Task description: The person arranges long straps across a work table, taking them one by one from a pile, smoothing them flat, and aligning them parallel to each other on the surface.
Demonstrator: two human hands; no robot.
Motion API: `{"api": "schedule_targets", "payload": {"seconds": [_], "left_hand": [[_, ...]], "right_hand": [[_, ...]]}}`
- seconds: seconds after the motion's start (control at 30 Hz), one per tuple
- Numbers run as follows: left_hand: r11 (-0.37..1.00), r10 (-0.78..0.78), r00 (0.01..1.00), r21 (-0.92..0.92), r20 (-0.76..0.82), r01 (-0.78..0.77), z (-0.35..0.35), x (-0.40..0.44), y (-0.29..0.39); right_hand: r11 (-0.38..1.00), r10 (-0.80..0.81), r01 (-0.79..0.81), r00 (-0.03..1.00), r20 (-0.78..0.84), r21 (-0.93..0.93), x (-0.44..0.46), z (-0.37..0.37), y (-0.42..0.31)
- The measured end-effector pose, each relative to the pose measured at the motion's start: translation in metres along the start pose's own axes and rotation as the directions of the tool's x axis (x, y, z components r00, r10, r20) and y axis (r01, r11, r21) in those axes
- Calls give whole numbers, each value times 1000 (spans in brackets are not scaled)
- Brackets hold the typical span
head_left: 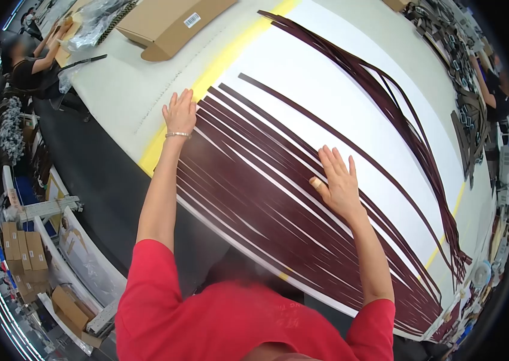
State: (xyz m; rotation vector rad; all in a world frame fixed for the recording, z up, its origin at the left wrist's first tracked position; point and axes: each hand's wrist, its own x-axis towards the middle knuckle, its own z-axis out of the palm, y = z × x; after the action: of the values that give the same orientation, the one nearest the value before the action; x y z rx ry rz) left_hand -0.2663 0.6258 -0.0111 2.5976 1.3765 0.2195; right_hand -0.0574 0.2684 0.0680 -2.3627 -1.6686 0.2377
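Maroon strips (pixel 236 186), flat and ribbon-like, lie side by side on the desk (pixel 146 99), nearest the person; the left hand (pixel 180 112), fingers slightly spread, is palm-down at their left ends, the right hand (pixel 338 183), spread wider, over their middle. A dark bundle (pixel 397 114) curves farther right. A co-worker (pixel 24 71) is far left; a yellow band (pixel 230 57) edges the white sheet (pixel 356 108). A cardboard box (pixel 167 27) sits on the desk's far side.

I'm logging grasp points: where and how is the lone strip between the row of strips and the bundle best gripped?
Take the lone strip probably by its left end, pinched edge to edge from the left: that end lies apart on the white sheet; the other nears the bundle.
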Motion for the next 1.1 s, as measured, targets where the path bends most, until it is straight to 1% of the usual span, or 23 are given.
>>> {"api": "schedule_targets", "payload": {"seconds": [0.03,0.07,0.1,0.13,0.2,0.23,0.27,0.4,0.5,0.6,0.7,0.8,0.9,1.0,1.1], "left_hand": [[997,28,999,66,15,-29,-3,-6,3],[995,73,997,71,-10,-72,-2,-11,8],[990,118,993,78,-31,-115,2,-16,12],[983,165,985,86,-46,-161,4,-19,17],[987,151,988,47,-7,-151,4,-15,25],[990,142,990,13,15,-142,6,-9,27],[991,133,990,-20,40,-133,7,-4,29],[994,107,973,-7,206,-107,-2,10,32],[989,143,977,-62,160,-134,2,9,29],[992,106,986,-81,132,-96,5,9,17],[996,-3,999,-85,37,6,12,3,3],[996,-7,1000,-86,-3,6,17,-8,-5],[997,48,998,-52,-32,-49,16,-12,-2],[996,82,993,-31,-85,-85,18,-15,1],[994,107,989,-24,-102,-110,18,-17,1]], "right_hand": [[1000,6,-6,1000,14,-20,-1,16,9],[999,12,-11,1000,29,-41,-3,24,13],[995,49,-37,989,136,-90,-2,22,12],[995,46,-33,987,156,-90,-3,24,12],[995,47,-29,981,188,-96,-4,31,17],[995,-6,13,997,73,-95,-4,36,18],[995,-6,13,997,74,-96,-6,38,21],[995,-5,14,996,87,-94,-3,37,19],[995,-13,21,996,91,-94,-1,39,17],[997,-1,8,996,89,-74,0,39,14],[992,-75,75,997,11,-102,2,38,2],[987,-123,120,992,-18,-102,10,43,-12],[988,-118,117,993,-7,-102,12,50,-12],[988,-113,113,994,6,-105,11,50,-13],[989,-104,105,994,15,-104,10,50,-12]]}}
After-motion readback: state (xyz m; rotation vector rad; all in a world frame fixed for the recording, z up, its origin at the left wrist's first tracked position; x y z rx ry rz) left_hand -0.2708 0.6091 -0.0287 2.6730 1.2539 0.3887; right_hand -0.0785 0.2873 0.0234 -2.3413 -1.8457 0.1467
